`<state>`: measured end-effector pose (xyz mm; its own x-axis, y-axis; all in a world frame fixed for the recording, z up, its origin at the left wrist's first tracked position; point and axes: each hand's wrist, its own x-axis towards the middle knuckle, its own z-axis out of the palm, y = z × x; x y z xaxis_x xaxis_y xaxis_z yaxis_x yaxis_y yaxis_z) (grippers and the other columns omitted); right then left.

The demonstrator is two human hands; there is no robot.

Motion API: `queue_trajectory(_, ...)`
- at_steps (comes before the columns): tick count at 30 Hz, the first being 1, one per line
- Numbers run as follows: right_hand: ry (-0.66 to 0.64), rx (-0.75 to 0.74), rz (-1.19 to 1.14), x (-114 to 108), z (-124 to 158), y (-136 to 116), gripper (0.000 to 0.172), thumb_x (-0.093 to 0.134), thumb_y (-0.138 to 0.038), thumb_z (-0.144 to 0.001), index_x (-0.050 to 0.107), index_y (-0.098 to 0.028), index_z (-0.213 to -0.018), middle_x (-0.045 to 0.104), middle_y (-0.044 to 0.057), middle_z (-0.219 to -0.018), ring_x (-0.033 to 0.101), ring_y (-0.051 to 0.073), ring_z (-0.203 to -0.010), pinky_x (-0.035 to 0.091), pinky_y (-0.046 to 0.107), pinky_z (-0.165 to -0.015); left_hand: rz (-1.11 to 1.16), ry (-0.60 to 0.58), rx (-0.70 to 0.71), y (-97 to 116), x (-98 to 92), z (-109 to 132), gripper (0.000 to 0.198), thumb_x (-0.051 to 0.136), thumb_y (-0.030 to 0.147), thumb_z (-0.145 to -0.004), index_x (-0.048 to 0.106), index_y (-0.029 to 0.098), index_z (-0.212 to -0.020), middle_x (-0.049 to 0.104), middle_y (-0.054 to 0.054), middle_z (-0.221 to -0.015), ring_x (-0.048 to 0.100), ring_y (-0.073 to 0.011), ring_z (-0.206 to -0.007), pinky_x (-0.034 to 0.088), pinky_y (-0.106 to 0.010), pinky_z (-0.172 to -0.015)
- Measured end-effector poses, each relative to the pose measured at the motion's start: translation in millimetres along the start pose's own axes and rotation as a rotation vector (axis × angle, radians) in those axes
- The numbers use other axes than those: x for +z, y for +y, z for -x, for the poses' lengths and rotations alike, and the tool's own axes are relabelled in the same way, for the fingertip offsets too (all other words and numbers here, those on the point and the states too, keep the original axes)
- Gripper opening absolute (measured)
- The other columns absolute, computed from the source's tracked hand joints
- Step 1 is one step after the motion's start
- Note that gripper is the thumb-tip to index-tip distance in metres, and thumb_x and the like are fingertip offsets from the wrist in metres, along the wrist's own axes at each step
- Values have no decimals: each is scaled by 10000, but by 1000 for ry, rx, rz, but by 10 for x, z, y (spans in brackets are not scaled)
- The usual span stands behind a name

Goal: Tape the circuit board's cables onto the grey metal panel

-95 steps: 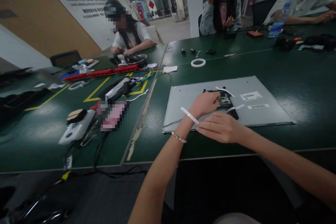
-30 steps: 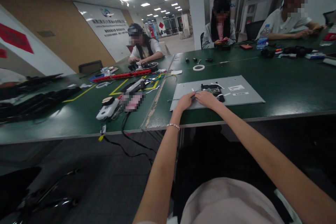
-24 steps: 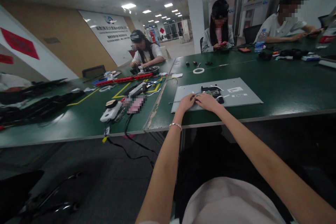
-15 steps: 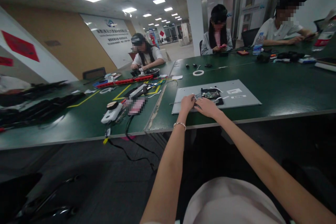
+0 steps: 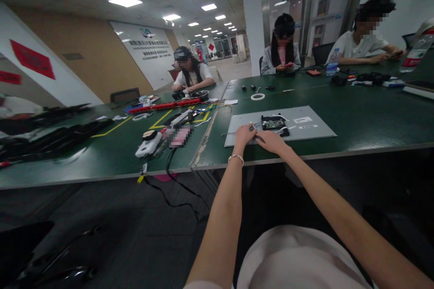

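Left hand (image 5: 244, 134), fingers curled together, and right hand (image 5: 271, 141), fingers flat side by side, on the near-left part of a grey metal panel (image 5: 315, 130) by the table's (image 5: 373, 117) near edge; likely stiff, thin: grip bare rims, not the fragile circuit board (image 5: 273, 123).

wall sign (image 5: 149, 47), panel labels (image 5: 303, 120), none legible

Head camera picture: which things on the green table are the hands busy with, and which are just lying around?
In use: left hand, right hand, grey panel, circuit board on it.
Lying about: tape roll, red power strip, white device, water bottle.
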<state>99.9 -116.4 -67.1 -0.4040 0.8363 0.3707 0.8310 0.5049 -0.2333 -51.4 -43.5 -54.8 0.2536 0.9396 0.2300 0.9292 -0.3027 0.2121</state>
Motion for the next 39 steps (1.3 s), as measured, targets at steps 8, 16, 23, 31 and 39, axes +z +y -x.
queue_trajectory(8, -11, 21, -56, 17, 1, -9, 339, 410, -301, -949, 567, -167, -1217, 576, 100, -1222, 552, 208, -1104, 427, 312, -926, -8, 0, 16, -6, -8, 32, 445, 500, 410, -877, 538, 228, -1280, 602, -101, -1268, 517, -245, -1200, 355, -348, -1016)
queue_trajectory(16, -3, 16, -114, 73, -32, 4, 325, 428, -284, -935, 573, -170, -1203, 576, 83, -1218, 539, 185, -1126, 403, 298, -971, -24, -4, -1, -40, 35, 20, 419, 469, 411, -902, 519, 246, -1284, 553, -74, -1339, 466, -232, -1252, 325, -352, -1039)
queue_trajectory(23, 17, 5, -143, 83, -35, -9, 343, 417, -279, -936, 559, -169, -1228, 569, 79, -1233, 538, 180, -1127, 409, 307, -979, -35, 4, 1, -46, 14, 60, 439, 464, 384, -906, 481, 243, -1321, 517, -65, -1379, 438, -231, -1275, 306, -355, -1049)
queue_trajectory(31, 53, 7, -150, 76, -55, -76, 335, 417, -249, -927, 585, -156, -1201, 563, 88, -1249, 535, 190, -1144, 429, 336, -983, -87, -12, 5, -74, -158, -14, 386, 540, 413, -850, 577, 216, -1181, 601, -81, -1245, 506, -256, -1165, 378, -366, -965)
queue_trajectory(39, 64, -11, -147, 97, -63, -112, 375, 403, -198, -920, 567, -130, -1250, 520, 93, -1316, 471, 187, -1239, 374, 354, -1067, -106, 4, 1, -22, -188, -69, 378, 484, 400, -899, 559, 223, -1224, 540, -87, -1325, 449, -277, -1230, 352, -428, -1008)
